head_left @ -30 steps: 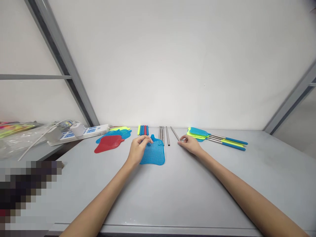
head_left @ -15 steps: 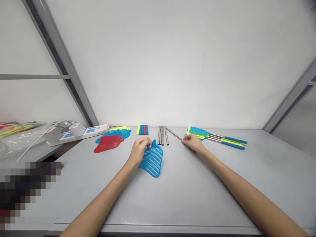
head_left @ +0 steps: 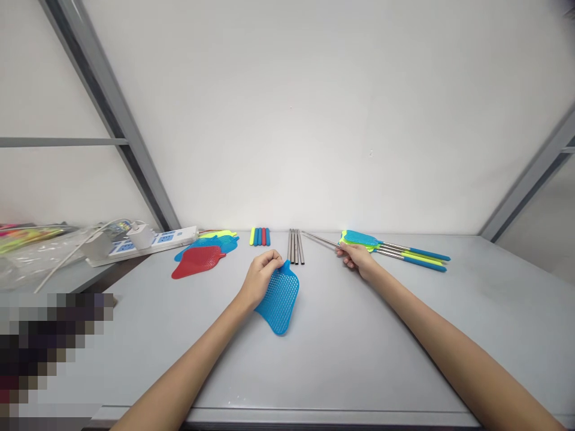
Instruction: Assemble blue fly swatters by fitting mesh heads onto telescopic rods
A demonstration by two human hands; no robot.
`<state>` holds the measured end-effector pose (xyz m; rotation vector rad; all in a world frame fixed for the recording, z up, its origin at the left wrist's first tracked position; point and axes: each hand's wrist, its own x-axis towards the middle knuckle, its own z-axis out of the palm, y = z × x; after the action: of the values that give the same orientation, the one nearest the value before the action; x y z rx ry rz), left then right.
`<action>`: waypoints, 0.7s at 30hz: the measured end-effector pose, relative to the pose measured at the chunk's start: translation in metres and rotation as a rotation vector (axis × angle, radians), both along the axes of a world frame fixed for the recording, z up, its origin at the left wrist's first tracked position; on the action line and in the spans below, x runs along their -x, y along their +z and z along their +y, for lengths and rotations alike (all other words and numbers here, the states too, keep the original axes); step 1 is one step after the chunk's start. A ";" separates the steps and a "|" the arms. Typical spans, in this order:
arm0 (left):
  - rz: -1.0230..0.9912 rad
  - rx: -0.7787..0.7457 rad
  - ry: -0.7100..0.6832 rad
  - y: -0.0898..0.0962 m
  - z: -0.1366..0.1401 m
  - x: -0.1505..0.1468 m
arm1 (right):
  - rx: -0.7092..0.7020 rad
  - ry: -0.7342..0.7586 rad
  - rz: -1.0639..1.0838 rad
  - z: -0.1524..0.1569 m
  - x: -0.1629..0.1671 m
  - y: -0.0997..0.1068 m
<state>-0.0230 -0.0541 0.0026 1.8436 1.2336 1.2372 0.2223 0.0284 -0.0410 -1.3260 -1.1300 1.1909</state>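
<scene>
My left hand (head_left: 262, 276) grips the narrow neck end of a blue mesh fly-swatter head (head_left: 281, 298), which is tilted with its wide end toward me, just above the grey table (head_left: 341, 353). My right hand (head_left: 359, 259) pinches one end of a thin metal rod (head_left: 320, 240); the rod is lifted and points left and away. Three more metal rods (head_left: 294, 246) lie side by side between my hands. Behind them lie short foam grips (head_left: 260, 236) in yellow, blue and red.
Red, blue and yellow swatter heads (head_left: 200, 258) are stacked at the left. Assembled swatters (head_left: 395, 249) with blue and yellow handles lie at the right. A white power strip (head_left: 148, 240) and clear plastic bags (head_left: 31, 251) sit on the neighbouring surface at far left. A white wall stands behind.
My left hand has lifted and turned the blue swatter head, pulling it slightly toward me. My right hand has picked the metal rod off the table and swung it to point left.
</scene>
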 end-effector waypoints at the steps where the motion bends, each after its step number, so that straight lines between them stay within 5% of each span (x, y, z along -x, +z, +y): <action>1: 0.006 -0.001 0.002 -0.002 0.000 -0.001 | -0.002 0.005 0.042 0.000 0.000 0.000; 13: 0.295 -0.088 -0.034 -0.010 -0.006 -0.009 | -0.030 0.083 0.475 -0.001 -0.013 0.007; 21: 0.421 -0.149 -0.108 -0.020 -0.007 -0.016 | -0.046 0.057 0.582 0.001 -0.014 0.003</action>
<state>-0.0073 -0.0606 -0.0174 2.3325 1.2592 0.9300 0.2360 0.0291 -0.0377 -0.8293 -0.7658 1.4583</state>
